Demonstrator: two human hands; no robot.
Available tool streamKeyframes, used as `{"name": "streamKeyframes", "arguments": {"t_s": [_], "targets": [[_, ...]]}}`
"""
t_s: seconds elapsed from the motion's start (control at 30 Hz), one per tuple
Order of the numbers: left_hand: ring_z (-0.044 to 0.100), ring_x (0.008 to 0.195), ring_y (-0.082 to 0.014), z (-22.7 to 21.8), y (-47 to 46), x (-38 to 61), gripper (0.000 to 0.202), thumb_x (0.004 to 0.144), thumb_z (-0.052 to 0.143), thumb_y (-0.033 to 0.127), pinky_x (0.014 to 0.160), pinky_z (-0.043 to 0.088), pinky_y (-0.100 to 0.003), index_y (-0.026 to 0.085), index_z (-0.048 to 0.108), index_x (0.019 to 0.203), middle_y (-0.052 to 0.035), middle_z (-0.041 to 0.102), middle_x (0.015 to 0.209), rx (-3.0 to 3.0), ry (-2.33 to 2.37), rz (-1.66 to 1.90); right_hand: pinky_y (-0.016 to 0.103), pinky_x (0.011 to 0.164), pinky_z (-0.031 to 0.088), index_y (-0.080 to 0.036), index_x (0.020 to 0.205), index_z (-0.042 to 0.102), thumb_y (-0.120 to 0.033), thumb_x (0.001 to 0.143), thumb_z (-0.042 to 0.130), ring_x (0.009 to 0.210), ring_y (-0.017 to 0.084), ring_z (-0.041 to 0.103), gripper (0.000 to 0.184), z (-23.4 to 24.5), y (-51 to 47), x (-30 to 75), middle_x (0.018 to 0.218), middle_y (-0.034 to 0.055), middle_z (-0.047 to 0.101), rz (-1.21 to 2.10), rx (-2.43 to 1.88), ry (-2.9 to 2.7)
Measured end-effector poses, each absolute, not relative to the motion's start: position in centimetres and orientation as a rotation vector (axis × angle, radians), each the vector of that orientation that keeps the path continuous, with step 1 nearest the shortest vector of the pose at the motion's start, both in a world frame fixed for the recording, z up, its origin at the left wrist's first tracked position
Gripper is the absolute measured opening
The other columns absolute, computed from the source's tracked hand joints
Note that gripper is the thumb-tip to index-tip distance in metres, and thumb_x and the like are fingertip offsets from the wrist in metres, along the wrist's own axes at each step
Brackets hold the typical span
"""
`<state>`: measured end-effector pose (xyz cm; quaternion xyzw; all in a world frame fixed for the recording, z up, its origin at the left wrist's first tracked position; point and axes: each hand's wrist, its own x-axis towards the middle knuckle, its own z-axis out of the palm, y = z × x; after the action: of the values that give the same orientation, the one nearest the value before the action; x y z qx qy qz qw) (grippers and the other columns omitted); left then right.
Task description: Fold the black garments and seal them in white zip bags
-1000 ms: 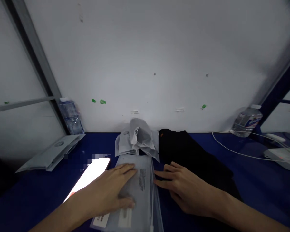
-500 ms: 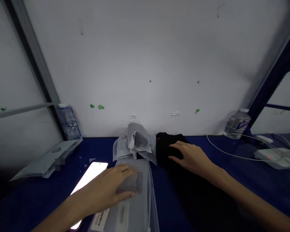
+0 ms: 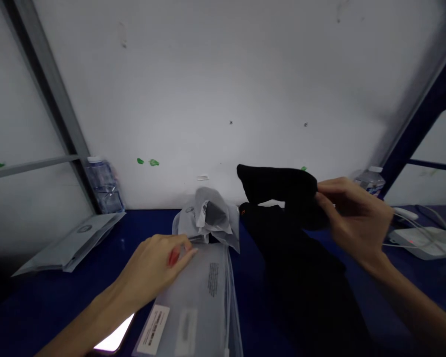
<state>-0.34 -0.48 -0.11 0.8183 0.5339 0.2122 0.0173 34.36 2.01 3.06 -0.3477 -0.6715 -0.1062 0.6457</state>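
Observation:
My right hand [image 3: 359, 213] is closed, pinching one end of a limp black cloth piece [image 3: 278, 179], sock-like in shape. It is held up in front of the wall. Below it, more black cloth [image 3: 297, 267] with a small orange mark stretches over the blue table; whether the two are joined I cannot tell. My left hand [image 3: 161, 260] is over the upper left part of a stack of frosted plastic bags [image 3: 196, 302]. Its fingers curl toward the thumb, and a small red patch shows between them; what it is I cannot make out.
Crumpled translucent packaging [image 3: 211, 213] lies behind the bag stack. A lit phone [image 3: 115, 337] is partly under my left forearm. Flat bags [image 3: 74, 240] and a water bottle [image 3: 104, 186] stand at left; another bottle [image 3: 371, 181] and a white power strip [image 3: 423, 243] with cables are at right.
My right hand has gripped a black cloth piece and lifted it up and to the right. My left hand has moved slightly left and its fingers have curled in.

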Motion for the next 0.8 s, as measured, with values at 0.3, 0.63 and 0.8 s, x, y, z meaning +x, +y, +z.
{"name": "streamKeyframes", "arguments": {"t_s": [0.3, 0.63, 0.8], "targets": [[0.048, 0.048, -0.0145, -0.6, -0.5, -0.2, 0.039, 0.094, 0.049, 0.048, 0.050, 0.027, -0.025, 0.022, 0.060, 0.068, 0.0048, 0.045, 0.051, 2.518, 1.711, 0.592, 0.026, 0.070, 0.051, -0.020, 0.086, 0.067, -0.012, 0.091, 0.061, 0.077, 0.014, 0.064, 0.011, -1.8, 0.7, 29.8, 0.090, 0.0022, 0.066, 0.416, -0.817, -2.499], [0.062, 0.073, -0.0201, -0.7, -1.9, 0.3, 0.037, 0.096, 0.044, 0.055, 0.063, 0.044, -0.029, 0.028, 0.069, 0.092, 0.0010, 0.068, 0.083, 2.364, 1.353, 0.374, 0.026, 0.063, 0.049, -0.020, 0.087, 0.065, -0.020, 0.096, 0.056, 0.068, 0.014, 0.063, 0.013, -3.1, 1.2, 29.9, 0.079, 0.0004, 0.068, 0.450, -0.978, -2.261], [0.060, 0.070, -0.0176, -1.1, -1.8, 0.8, 0.020, 0.091, 0.058, 0.046, 0.060, 0.044, -0.028, 0.029, 0.066, 0.096, 0.0023, 0.066, 0.091, 2.343, 1.264, 0.376, 0.025, 0.055, 0.051, -0.021, 0.089, 0.065, -0.031, 0.096, 0.058, 0.058, 0.014, 0.063, 0.013, -1.9, 0.8, 30.1, 0.067, -0.0012, 0.065, 0.580, -0.931, -1.990]]}}
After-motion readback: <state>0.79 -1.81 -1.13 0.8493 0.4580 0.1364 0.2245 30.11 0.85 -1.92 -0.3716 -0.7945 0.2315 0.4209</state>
